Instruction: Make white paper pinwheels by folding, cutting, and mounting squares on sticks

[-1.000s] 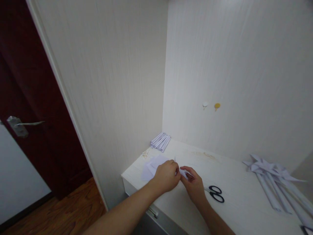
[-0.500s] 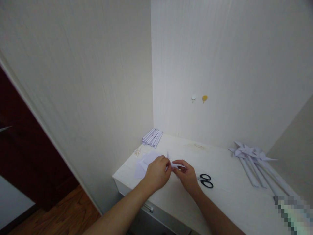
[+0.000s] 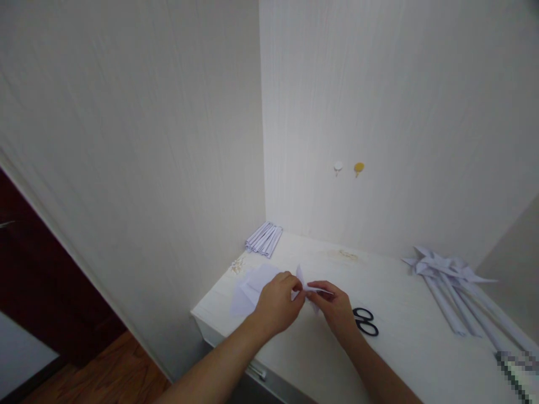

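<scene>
**Both hands pinch a small folded paper over the white surface**

The left hand (image 3: 278, 303) and the right hand (image 3: 336, 310) meet near the front edge of the surface (image 3: 404, 342), fingers curled in and closed on a small folded paper piece (image 3: 304, 285). Each hand grips it from its own side, and one pointed flap sticks up between the thumbs. The piece is held just above the surface, over the right edge of some loose white sheets (image 3: 251, 285) that lie flat under the left hand.

The paper looks very light and thin. It is probably stiff only along its creases, and it would likely crush or tear if squeezed hard. The folded edges and corners look like the safest places to grip with the fingertips, since the open flaps would bend.

Black-handled scissors (image 3: 365, 322) lie just beside the right hand, on its right. They touch nothing but sit close to the wrist. A bundle of folded paper strips (image 3: 264, 238) rests in the far corner against the wall, with a few tiny scraps (image 3: 238, 265) near it. Well apart on the right lie several rolled paper sticks (image 3: 448, 286) with pointed folded tops. Two small hooks (image 3: 348, 167), one white and one yellow, are on the wall behind. Nothing lies between the two hands except the paper.
</scene>
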Demonstrator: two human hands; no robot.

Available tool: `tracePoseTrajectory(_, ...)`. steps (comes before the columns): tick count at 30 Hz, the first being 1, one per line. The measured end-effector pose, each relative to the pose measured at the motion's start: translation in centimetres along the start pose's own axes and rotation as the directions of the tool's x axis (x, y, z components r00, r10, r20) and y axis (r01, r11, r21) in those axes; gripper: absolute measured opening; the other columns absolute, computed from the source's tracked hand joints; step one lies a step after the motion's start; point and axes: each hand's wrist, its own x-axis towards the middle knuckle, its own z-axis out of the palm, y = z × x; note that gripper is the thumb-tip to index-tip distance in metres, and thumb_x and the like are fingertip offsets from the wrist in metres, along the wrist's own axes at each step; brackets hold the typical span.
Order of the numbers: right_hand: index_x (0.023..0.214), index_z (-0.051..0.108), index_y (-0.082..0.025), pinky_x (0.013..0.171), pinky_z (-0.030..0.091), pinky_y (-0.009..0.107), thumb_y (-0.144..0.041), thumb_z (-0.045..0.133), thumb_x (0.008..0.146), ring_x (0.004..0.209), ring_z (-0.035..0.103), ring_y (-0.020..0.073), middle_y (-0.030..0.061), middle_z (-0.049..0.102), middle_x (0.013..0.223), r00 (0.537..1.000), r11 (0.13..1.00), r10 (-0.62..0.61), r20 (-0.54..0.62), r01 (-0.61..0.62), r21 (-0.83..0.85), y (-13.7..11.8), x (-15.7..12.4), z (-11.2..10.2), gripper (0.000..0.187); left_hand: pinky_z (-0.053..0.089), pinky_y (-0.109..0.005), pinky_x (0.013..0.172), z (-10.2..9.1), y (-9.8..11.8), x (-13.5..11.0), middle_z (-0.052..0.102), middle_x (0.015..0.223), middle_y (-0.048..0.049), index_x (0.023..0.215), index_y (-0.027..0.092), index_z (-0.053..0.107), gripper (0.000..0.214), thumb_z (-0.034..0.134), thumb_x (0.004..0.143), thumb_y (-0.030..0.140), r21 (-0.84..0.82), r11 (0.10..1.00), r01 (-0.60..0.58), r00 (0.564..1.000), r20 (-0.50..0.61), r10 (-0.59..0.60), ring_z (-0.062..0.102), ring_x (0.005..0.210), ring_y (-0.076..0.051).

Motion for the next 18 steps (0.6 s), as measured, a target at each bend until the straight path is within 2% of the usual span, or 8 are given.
tracePoseTrajectory(3,0.090,0.077,-0.016,0.051,0.043,0.026,-0.041,0.080,0.063,0.054,0.058,0.0163,0.0028,0.072,0.062,0.997,0.999,0.054,-0.046,-0.054,0.002,0.7,1.2,-1.1,0.037,0.051,-0.028,0.084,-1.0,-2.6,2.5,0.071,0.099,-0.0025,0.108,0.023,0.067,0.024,0.063,0.093,0.041,0.015,0.999,0.045,0.999,0.010,-0.046,0.065,0.094,-0.017)
tracePoseTrajectory(6,0.094,0.076,-0.016,0.047,0.040,0.026,-0.042,0.079,0.064,0.051,0.055,0.0154,0.0027,0.071,0.062,0.991,0.994,0.105,-0.086,-0.106,-0.007,1.3,2.3,-2.1,0.040,0.054,-0.035,0.087,-2.4,-7.2,7.1,0.070,0.104,-0.0071,0.115,0.017,0.065,0.028,0.048,0.102,0.035,0.102,0.971,0.216,0.976,0.008,-0.218,0.066,0.095,-0.019)
tracePoseTrajectory(9,0.092,0.076,-0.015,0.046,0.038,0.025,-0.041,0.080,0.062,0.049,0.052,0.0142,0.0034,0.072,0.062,0.983,0.988,0.150,-0.105,-0.152,-0.013,2.0,3.0,-2.6,0.040,0.057,-0.044,0.088,-2.6,-11.5,12.2,0.064,0.126,-0.0106,0.125,0.018,0.061,0.034,0.062,0.096,0.035,0.216,0.921,0.324,0.937,0.058,-0.343,0.066,0.104,-0.024)
tracePoseTrajectory(11,0.092,0.076,-0.016,0.046,0.036,0.025,-0.042,0.080,0.062,0.047,0.050,0.0131,0.0033,0.072,0.062,0.979,0.985,0.171,-0.115,-0.174,-0.014,2.4,3.2,-2.7,0.039,0.057,-0.045,0.090,-1.7,-13.1,15.0,0.062,0.129,-0.0109,0.126,0.019,0.061,0.034,0.062,0.096,0.034,0.282,0.905,0.319,0.929,0.094,-0.357,0.065,0.107,-0.024)
tracePoseTrajectory(14,0.091,0.077,-0.018,0.046,0.037,0.025,-0.043,0.079,0.064,0.046,0.048,0.0129,0.0025,0.072,0.063,0.973,0.983,0.181,-0.144,-0.185,-0.016,2.7,3.1,-2.4,0.037,0.056,-0.046,0.090,0.5,-14.0,18.4,0.062,0.130,-0.0111,0.127,0.019,0.061,0.034,0.061,0.096,0.034,0.373,0.879,0.297,0.917,0.147,-0.372,0.064,0.108,-0.024)
tracePoseTrajectory(18,0.087,0.077,-0.020,0.048,0.039,0.028,-0.044,0.077,0.066,0.049,0.053,0.0158,0.0031,0.072,0.065,0.970,0.989,0.129,-0.208,-0.140,-0.043,2.6,2.9,-2.0,0.032,0.057,-0.047,0.090,2.9,-14.4,22.0,0.062,0.129,-0.0114,0.128,0.017,0.059,0.038,0.063,0.095,0.034,0.487,0.800,0.350,0.860,0.171,-0.481,0.065,0.108,-0.025)
